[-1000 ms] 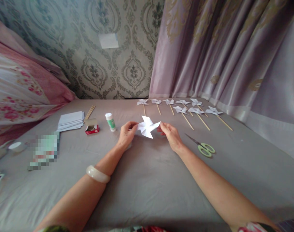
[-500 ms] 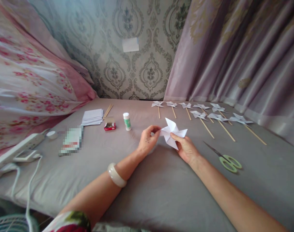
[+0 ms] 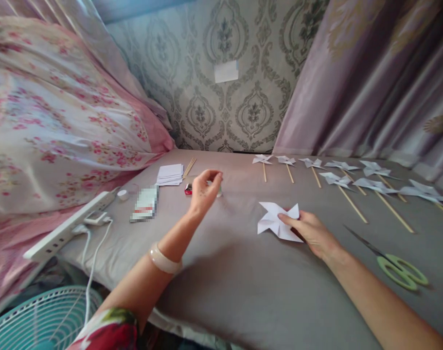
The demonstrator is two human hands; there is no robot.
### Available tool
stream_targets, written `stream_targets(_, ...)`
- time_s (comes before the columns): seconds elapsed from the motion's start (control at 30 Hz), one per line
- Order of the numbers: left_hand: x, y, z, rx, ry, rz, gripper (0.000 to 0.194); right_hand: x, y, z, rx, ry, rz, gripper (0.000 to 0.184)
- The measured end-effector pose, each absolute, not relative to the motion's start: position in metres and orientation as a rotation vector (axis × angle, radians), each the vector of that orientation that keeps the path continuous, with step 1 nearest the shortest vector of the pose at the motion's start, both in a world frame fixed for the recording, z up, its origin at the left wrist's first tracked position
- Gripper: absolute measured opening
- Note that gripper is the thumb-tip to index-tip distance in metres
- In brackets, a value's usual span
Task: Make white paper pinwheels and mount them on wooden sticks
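Note:
My right hand (image 3: 312, 231) grips a white paper pinwheel (image 3: 274, 223) over the bed, its thumb on the front near the centre and the fingers behind. No stick shows on this pinwheel. My left hand (image 3: 203, 192) is raised away to the left, fingers loosely curved, with nothing visible in them. Behind it, a small red box (image 3: 188, 189) and a glue stick (image 3: 219, 190) are partly hidden. A stack of white paper (image 3: 170, 175) and several thin wooden sticks (image 3: 189, 167) lie just beyond.
Several finished pinwheels on sticks (image 3: 341, 180) lie at the back right. Green-handled scissors (image 3: 396, 267) rest beside my right forearm. At left are a blurred packet (image 3: 144, 203), a round white lid (image 3: 122, 195), a power strip (image 3: 70, 226) with cords and a fan (image 3: 46, 316).
My left hand has let go of the pinwheel and moved left toward the red box and glue stick. My right hand has turned the pinwheel and lowered it slightly. The view has swung left.

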State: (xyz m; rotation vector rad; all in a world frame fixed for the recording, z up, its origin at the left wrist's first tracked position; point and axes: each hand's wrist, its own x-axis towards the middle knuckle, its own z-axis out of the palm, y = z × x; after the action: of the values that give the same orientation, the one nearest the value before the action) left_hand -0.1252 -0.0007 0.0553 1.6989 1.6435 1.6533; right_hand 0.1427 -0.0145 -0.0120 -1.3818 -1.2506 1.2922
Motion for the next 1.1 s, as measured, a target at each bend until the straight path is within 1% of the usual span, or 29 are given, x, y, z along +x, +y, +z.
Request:
stream_targets(0.07, -0.162, 0.003, 0.054, 1.668, 1.864, 1.566, 0.028, 0.147, -0.012, -0.011, -1.528, -1.439, 0.905, 0.043)
stream_targets(0.17, -0.209, 0.007, 0.049, 1.730, 2.230, 1.212, 0.029, 0.152, -0.010, -0.011, -1.556, -1.564, 0.208, 0.053)
stream_targets(0.2, -0.219, 0.008, 0.048, 1.793, 2.306, 1.075, 0.028, 0.152, -0.011, -0.011, -1.517, -1.576, 0.049, 0.053)
stream_targets(0.27, -0.233, 0.011, 0.047, 1.907, 2.391, 0.846, 0.028, 0.149, -0.013, -0.011, -1.424, -1.608, -0.103, 0.048)
stream_targets(0.33, -0.238, 0.014, 0.047, 1.987, 2.386, 0.686, 0.026, 0.143, -0.019, -0.010, -1.329, -1.659, -0.137, 0.039)
stream_targets(0.43, -0.237, 0.022, 0.047, 2.058, 2.322, 0.577, 0.021, 0.133, -0.030, -0.007, -1.125, -1.848, -0.160, 0.019)
stream_targets(0.5, -0.236, 0.028, 0.045, 2.093, 2.302, 0.522, 0.019, 0.128, -0.039, -0.005, -0.931, -2.026, -0.185, 0.014)
stream_targets(0.6, -0.237, 0.035, 0.043, 2.113, 2.299, 0.432, 0.018, 0.121, -0.052, -0.001, -0.642, -2.272, -0.223, 0.019)
stream_targets(0.73, -0.239, 0.042, 0.042, 2.115, 2.319, 0.304, 0.017, 0.108, -0.068, 0.001, -0.449, -2.456, -0.243, 0.033)
stream_targets(0.87, -0.235, 0.048, 0.045, 2.107, 2.336, 0.153, 0.016, 0.100, -0.076, 0.002, -0.371, -2.508, -0.173, 0.032)
stream_targets(1.1, -0.230, 0.055, 0.057, 2.134, 2.307, -0.061, 0.013, 0.104, -0.073, -0.003, -0.406, -2.532, -0.095, 0.029)
